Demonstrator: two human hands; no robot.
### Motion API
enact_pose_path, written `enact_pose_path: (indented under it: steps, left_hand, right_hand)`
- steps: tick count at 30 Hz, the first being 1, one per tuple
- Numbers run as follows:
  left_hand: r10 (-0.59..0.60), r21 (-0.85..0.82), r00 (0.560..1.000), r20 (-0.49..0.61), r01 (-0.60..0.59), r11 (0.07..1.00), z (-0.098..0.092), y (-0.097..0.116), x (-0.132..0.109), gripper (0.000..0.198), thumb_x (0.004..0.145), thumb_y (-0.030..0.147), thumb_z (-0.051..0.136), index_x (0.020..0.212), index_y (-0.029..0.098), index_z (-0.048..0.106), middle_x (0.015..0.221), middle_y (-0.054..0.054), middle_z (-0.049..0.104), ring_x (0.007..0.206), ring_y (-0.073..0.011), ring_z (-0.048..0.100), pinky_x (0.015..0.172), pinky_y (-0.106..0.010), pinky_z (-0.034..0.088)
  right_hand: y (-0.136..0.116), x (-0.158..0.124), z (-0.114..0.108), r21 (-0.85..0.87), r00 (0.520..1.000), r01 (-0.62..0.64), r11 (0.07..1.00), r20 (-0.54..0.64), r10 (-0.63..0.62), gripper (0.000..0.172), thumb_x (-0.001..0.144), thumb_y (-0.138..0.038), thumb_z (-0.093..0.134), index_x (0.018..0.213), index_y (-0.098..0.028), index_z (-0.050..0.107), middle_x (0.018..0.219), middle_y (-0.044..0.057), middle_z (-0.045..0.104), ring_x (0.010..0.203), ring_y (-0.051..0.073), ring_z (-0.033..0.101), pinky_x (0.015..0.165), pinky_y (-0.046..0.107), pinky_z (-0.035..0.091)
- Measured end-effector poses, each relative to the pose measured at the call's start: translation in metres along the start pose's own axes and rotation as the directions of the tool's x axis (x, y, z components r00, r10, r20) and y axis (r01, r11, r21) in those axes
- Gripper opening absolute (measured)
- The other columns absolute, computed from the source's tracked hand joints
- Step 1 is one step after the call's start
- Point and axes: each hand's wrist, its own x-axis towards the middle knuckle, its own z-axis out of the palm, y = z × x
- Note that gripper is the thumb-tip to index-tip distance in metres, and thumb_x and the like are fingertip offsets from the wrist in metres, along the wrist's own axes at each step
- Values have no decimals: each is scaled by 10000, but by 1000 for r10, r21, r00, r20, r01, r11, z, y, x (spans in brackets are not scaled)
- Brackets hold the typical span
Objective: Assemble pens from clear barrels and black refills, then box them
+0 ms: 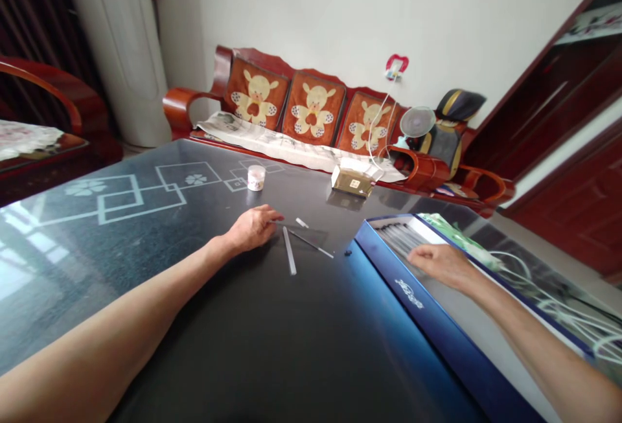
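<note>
My left hand [256,227] rests on the dark table with its fingers closed together, near the end of a thin dark rod [311,243]; whether it grips anything is hidden. Beside the rod lie a translucent tube [289,251] and a small white cap [302,223]. My right hand [441,264] is over the open blue box [408,293], fingers curled, and I cannot make out what is in them. Several slim grey pieces [398,234] lie in a row at the box's far end. A tiny black part [348,253] sits left of the box.
A round white container [256,178] and a tissue box [352,181] stand farther back on the table [218,345]. Right of the blue box are a green packet [457,235] and white cables [558,313]. A wooden sofa [187,109] stands behind.
</note>
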Motion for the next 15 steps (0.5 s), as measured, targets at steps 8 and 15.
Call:
enact_pose_path:
  steps: [8, 15]
  left_hand:
    - [239, 23, 939, 246, -252, 967, -15, 30, -1, 359, 776, 105, 521, 1034, 289, 690, 1144, -25, 625, 1026, -175, 573, 871, -279, 483]
    - [315, -25, 887, 338, -326, 945, -16, 41, -1, 299, 773, 113, 542, 936, 294, 714, 1043, -17, 654, 981, -163, 577, 905, -289, 433]
  right_hand:
    - [-28, -3, -9, -129, 976, 101, 986, -178, -124, 275, 725, -414, 518, 740, -231, 723, 711, 17, 715, 671, 197, 644, 574, 272, 410]
    - [-95, -10, 11, -76, 877, 455, 887, -134, -461, 202, 756, -257, 518, 793, -225, 714, 770, 13, 701, 680, 152, 624, 630, 249, 425]
